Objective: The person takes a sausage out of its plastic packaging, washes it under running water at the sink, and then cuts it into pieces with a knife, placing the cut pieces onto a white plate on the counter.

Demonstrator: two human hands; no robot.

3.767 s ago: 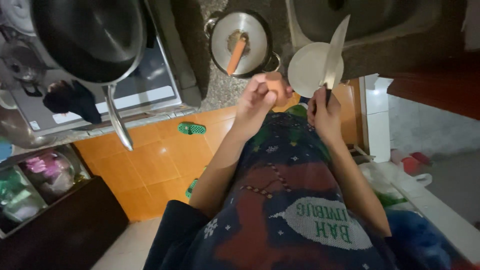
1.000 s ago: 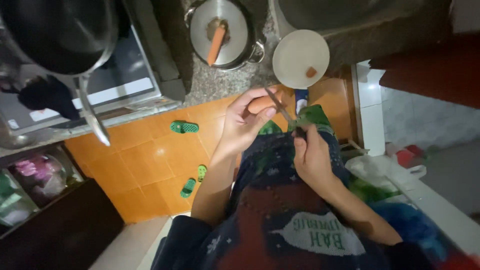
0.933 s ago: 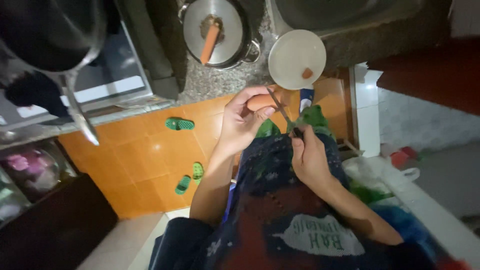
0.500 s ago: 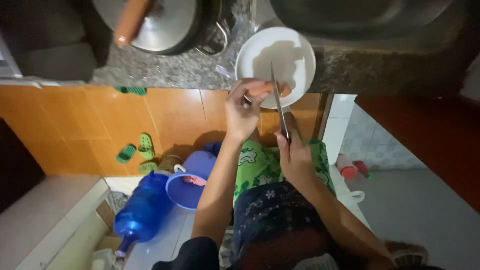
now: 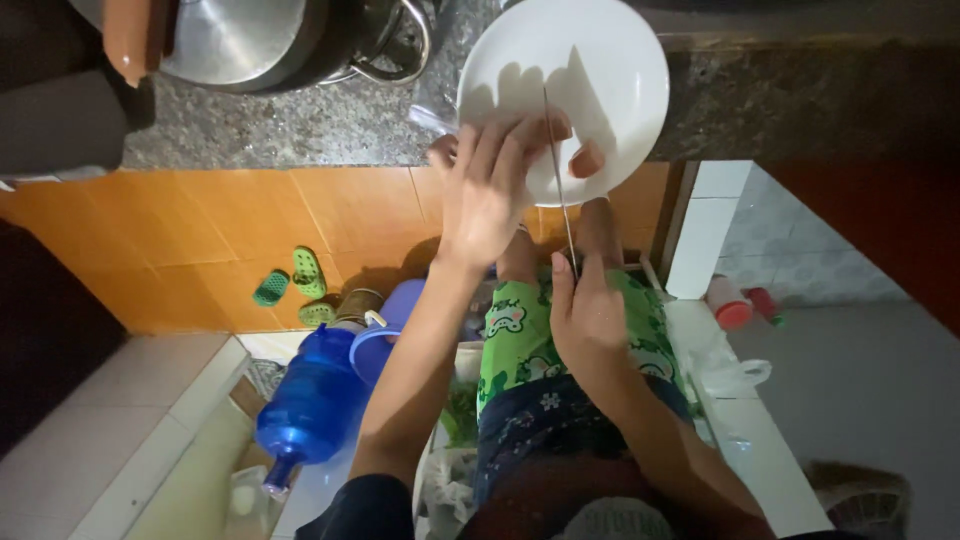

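Head cam: left hand (image 5: 490, 190) fingers curled around a sausage (image 5: 585, 158) over the white plate (image 5: 600, 60), which sticks out past the granite surface (image 5: 300, 130) edge. Right hand (image 5: 590, 315) grips a knife (image 5: 558, 170), blade on the sausage. Steel pot (image 5: 250, 40) sits left, blue jug (image 5: 315, 400) on the floor below.

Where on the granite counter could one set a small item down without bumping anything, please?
The speckled granite counter is bare between the steel pot and the white plate. Around the plate it is crowded: the left hand and the knife in the right hand.
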